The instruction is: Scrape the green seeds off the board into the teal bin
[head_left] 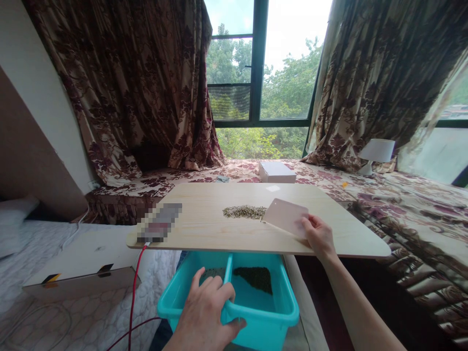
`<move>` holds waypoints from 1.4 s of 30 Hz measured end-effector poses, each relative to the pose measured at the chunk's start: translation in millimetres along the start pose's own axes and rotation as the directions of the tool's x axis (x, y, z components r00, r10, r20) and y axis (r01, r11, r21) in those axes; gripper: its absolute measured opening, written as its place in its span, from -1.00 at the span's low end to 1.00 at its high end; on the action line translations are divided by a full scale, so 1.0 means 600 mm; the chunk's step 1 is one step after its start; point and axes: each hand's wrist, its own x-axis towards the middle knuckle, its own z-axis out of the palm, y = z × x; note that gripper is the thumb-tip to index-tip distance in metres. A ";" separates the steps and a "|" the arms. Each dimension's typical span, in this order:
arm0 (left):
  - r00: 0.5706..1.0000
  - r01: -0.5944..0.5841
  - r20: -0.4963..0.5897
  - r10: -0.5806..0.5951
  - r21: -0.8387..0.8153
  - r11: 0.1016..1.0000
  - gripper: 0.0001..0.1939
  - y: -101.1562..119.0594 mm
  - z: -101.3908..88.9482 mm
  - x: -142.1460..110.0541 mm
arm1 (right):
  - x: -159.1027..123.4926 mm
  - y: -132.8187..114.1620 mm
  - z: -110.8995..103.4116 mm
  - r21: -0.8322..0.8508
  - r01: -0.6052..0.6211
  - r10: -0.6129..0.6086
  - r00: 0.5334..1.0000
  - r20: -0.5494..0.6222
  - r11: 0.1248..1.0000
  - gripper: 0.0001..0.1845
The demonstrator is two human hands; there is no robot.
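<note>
My right hand (319, 235) pinches the lower right corner of a pale, flat scraper sheet (285, 217), which is tilted over the wooden tabletop (197, 229). The sheet's left edge meets a pile of small greenish-brown grains (243, 212). Below the table's near edge sits a turquoise two-compartment tub (292, 312). My left hand (208, 307) grips it at the near rim and divider, thumb outside and fingers curled over. Dark green grains (256, 279) fill part of the right compartment. Some grains (215, 272) lie in the left one, partly hidden by my fingers.
A blurred-out phone-like device (161, 223) lies on the table's left with a red cable (134, 292) hanging down. A white box (277, 172) and a lamp (378, 151) stand on the window ledge. At left, a flat carton (84, 258) rests on the quilted bed (22, 239).
</note>
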 end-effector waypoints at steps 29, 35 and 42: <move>0.999 -0.039 -0.037 0.039 -0.001 0.999 -0.81 -0.007 0.004 -0.004 | 0.002 0.007 -0.005 -0.003 -0.028 0.028 0.996 -0.086 1.000 -0.65; 0.999 -0.026 -0.036 0.026 0.004 1.000 -0.80 -0.009 0.005 -0.003 | 0.004 0.009 -0.004 -0.048 0.008 -0.013 0.995 -0.099 0.999 -0.67; 1.000 -0.014 -0.009 0.014 0.009 1.000 -0.79 -0.008 0.005 -0.004 | -0.001 0.003 -0.004 -0.023 -0.024 0.022 0.998 -0.066 0.999 -0.70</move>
